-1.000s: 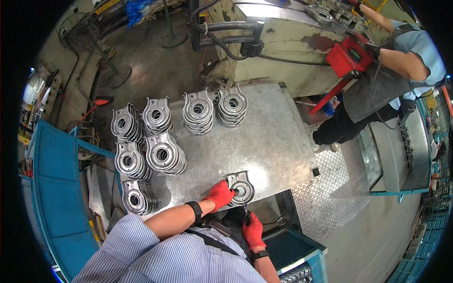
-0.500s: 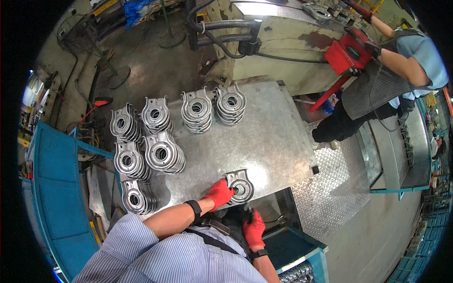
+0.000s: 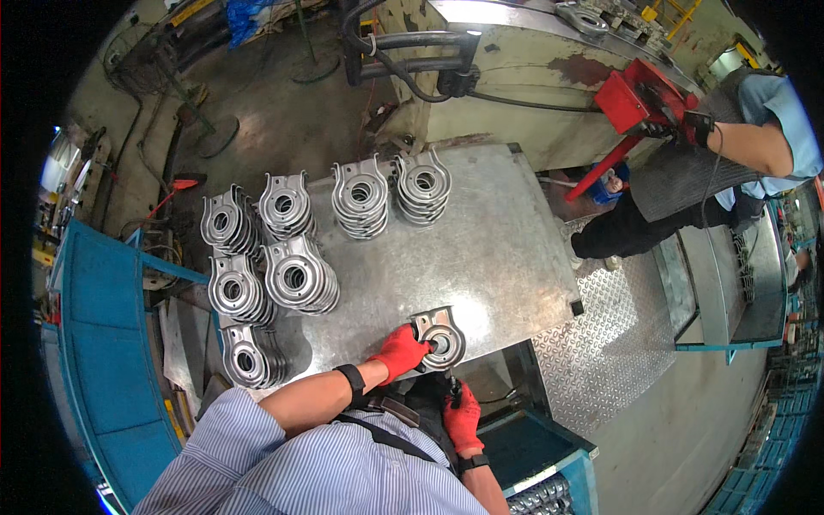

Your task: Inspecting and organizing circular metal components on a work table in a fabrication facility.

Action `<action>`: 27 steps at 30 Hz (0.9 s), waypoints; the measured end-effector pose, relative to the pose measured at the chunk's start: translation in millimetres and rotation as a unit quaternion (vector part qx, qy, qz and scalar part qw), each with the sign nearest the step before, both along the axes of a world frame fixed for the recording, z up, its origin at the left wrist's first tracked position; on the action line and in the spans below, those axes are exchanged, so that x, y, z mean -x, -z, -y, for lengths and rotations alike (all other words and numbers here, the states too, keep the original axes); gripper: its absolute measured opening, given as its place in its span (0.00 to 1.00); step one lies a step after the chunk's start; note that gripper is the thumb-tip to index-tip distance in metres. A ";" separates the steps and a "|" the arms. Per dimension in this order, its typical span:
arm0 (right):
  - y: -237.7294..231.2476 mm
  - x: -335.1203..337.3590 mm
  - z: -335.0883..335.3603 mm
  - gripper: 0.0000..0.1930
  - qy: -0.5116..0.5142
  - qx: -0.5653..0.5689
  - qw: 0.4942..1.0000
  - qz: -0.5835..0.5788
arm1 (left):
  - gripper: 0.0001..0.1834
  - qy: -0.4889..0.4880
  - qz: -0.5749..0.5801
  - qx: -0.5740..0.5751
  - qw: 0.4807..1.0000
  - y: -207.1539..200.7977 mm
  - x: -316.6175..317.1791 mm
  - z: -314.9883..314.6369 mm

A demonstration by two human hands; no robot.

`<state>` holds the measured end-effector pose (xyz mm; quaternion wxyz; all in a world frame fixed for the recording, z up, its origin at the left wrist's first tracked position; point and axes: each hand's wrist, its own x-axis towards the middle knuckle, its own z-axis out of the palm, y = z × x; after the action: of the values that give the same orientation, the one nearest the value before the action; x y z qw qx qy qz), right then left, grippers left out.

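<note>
A stamped metal bracket (image 3: 445,327) with a round ring lies at the near edge of the metal table. My left hand (image 3: 400,353), in a red glove, grips its left side, with fingertips at the ring's opening. Just below the table edge my right hand (image 3: 463,419), also red-gloved, is closed round a small dark hand tool (image 3: 454,390). The tool points up toward the bracket's near rim; whether it touches cannot be made out. Stacks of like brackets (image 3: 296,275) stand to the left, with another stack (image 3: 425,183) at the far side.
The metal table (image 3: 489,240) has a dark corner by a diamond-plate floor panel (image 3: 592,343). A blue bin (image 3: 579,481) with metal parts stands at lower right. Blue panels (image 3: 112,343) rise at left. A co-worker (image 3: 764,129) stands by a red box (image 3: 631,94) on a post.
The bracket and my left hand have shifted very slightly to the right. The tool in my right hand is angled more upright. The co-worker's reaching arm has come back to the red box.
</note>
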<state>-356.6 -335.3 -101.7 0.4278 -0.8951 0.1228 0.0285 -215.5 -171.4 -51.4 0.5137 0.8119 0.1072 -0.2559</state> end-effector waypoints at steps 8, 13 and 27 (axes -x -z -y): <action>0.9 -1.3 -1.9 0.22 -0.013 0.028 0.999 -0.040 | 0.18 0.007 -0.025 -0.022 0.999 16.9 0.8 -3.3; 13.6 3.8 9.9 0.18 0.111 -0.047 0.992 0.048 | 0.18 0.017 0.027 -0.058 0.998 0.3 -0.9 -3.7; -33.8 5.6 38.1 0.17 0.117 -0.065 0.991 0.000 | 0.14 -0.069 0.260 -0.264 0.926 -124.5 -177.8 -115.3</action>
<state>-362.2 -373.4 -67.8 0.4851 -0.8450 0.2249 -0.0137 -37.7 -56.1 73.1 0.3068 0.9468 0.0892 0.0377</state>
